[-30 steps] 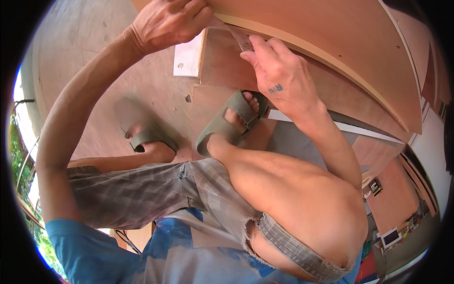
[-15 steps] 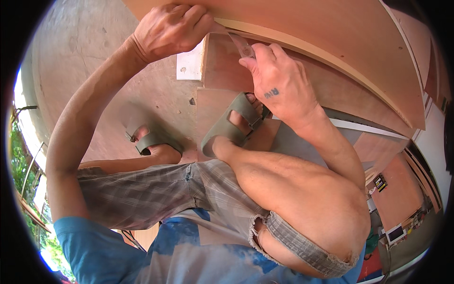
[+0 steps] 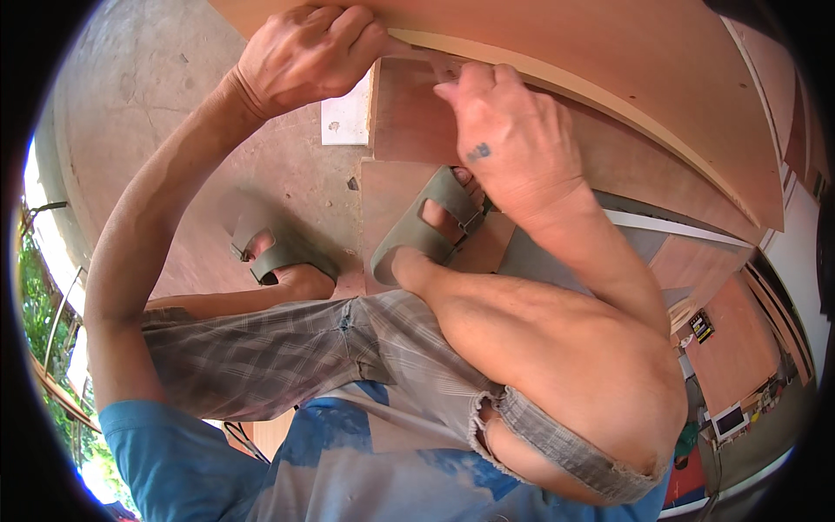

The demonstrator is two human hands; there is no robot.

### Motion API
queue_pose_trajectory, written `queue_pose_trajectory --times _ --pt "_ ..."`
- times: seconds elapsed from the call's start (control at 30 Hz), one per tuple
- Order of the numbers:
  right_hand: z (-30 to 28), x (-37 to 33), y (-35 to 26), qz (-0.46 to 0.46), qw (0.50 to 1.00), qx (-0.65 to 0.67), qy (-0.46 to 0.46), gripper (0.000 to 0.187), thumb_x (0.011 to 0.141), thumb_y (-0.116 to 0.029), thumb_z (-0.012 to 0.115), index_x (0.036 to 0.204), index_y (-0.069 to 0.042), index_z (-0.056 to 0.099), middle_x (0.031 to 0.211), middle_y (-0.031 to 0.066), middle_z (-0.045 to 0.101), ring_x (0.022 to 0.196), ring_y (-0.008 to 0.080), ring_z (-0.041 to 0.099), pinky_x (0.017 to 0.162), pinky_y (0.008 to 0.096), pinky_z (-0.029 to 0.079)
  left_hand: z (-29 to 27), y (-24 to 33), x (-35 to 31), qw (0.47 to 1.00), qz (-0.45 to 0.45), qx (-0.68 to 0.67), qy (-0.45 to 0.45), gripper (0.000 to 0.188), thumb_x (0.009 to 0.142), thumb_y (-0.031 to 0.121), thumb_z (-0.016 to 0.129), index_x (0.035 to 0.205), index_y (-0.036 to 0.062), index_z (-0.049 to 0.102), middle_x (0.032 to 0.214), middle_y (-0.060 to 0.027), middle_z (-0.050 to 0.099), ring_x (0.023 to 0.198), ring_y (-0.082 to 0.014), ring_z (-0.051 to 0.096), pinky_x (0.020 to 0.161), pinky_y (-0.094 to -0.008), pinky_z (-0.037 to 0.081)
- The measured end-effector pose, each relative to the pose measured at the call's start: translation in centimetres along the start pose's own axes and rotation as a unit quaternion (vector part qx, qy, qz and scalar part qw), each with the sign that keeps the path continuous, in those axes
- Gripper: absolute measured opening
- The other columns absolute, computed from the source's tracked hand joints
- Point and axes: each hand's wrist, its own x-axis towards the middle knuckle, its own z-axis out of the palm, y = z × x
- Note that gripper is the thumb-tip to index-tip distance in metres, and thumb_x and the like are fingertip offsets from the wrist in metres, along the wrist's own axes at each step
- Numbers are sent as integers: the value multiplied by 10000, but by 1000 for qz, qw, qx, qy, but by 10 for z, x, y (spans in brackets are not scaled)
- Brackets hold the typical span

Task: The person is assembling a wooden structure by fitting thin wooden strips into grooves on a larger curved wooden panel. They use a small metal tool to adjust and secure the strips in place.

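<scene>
My left hand [image 3: 309, 54] is closed at the left end of a large curved-looking wood panel [image 3: 600, 43], against its pale edge [image 3: 470, 52]. What its fingers grip is hidden. My right hand [image 3: 517, 139] is closed around a small knife [image 3: 442, 66], its blade side pointing left along the panel's edge toward my left hand. Motion blurs the knife, and my fingers cover much of it. Just below the edge lies a reddish-brown board [image 3: 409, 113], with a white piece [image 3: 344, 117] at its left end.
My sandalled feet stand below the panel, the right sandal [image 3: 426, 217] close to the board and the left sandal [image 3: 291, 252] on the concrete floor [image 3: 156, 113]. More boards [image 3: 722, 348] and a cluttered strip of small items [image 3: 765, 383] lie at the right. Greenery shows at far left.
My right hand has shifted slightly up and left along the panel's edge, with the knife now blurred and more hidden. My left hand has barely moved.
</scene>
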Motion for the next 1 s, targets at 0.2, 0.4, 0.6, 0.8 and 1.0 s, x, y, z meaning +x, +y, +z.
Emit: queue_pose_trajectory --times 0.2,0.4,0.6,0.8,1.0 --pt "-5 -21 27 17 995 -88 -33 196 1013 -178 633 929 -8 585 873 191 680 679 369 729 567 462 601 -3 10 5 999 -43 -19 -19 254 825 206 832 916 21 683 835 -28 653 752 -178 696 698 -322 563" --pt "-16 -16 22 24 986 -136 -94 112 926 -53 642 867 4 566 836 224 682 670 387 730 539 470 598 10 2 1 998 -14 -40 50 275 827 226 852 899 17 689 804 -28 652 720 -180 693 673 -327 563" --pt "-31 -5 27 26 990 -30 -138 119 956 -51 618 882 36 586 793 244 703 717 425 731 601 495 607 3 4 0 999 -17 -37 -3 268 834 223 851 886 17 686 792 -29 639 707 -175 681 663 -317 555" --pt "-23 -16 24 48 995 -14 -86 248 951 -176 692 956 63 625 904 260 719 783 421 747 652 501 611 10 3 0 1000 -21 -17 16 198 809 174 778 898 64 640 789 -18 594 717 -153 676 645 -295 573" --pt "-25 -13 38 140 941 284 -119 254 1029 -210 625 973 38 618 893 230 677 623 323 651 532 428 521 7 6 -2 999 -32 -11 -16 302 834 232 846 1015 50 687 861 -4 660 745 -155 687 695 -306 550"
